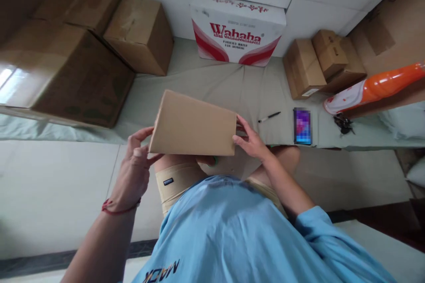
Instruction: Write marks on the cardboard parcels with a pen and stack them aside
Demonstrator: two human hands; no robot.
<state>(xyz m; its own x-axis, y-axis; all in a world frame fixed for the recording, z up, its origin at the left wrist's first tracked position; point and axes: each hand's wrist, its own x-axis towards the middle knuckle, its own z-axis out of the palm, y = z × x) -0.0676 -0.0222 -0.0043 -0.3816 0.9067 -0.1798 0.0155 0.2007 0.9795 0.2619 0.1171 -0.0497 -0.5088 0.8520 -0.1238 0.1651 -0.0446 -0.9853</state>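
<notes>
A plain brown cardboard box (195, 126) is held up in front of me, tilted, over the near edge of the cloth-covered surface and above my lap. My left hand (138, 159) grips its left end, the thumb and fingers around the lower left corner. At the right end, my right hand (250, 139) holds the box with the thumb on the near face and the fingers behind the edge. The fingertips behind the box are partly hidden. To the right of my right hand lies a black and white pen (269, 117).
The low surface has a pale green cloth (215, 82). Large cartons (79, 75) stand at left, a white and red Wahaha carton (239, 35) at the back. On the right are small boxes (303, 66), a phone (302, 126), keys (344, 124) and an orange and white bottle-shaped object (375, 88).
</notes>
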